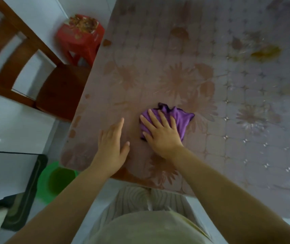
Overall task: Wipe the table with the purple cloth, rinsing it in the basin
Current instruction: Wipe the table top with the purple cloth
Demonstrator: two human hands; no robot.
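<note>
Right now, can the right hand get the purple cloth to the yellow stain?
Probably yes: the right hand presses flat on the purple cloth, and nothing stands on the table between it and the yellow stain, though reaching it may take a lean.

The light is dim and even, the colours muted. Beyond and to the right of the purple cloth (179, 118) the glossy worktop (158, 50) brightens to a pale sheen with small glints; around the cloth it reads darker and brownish. Shadows are faint and soft-edged. Left of the cloth, the chair (26, 50) and red stool (80, 39) are smeared by blur, and the green basin (58, 178) is soft. Wide-angle distortion bows the worktop's edges and stretches the forearms nearer than the cloth.
</note>
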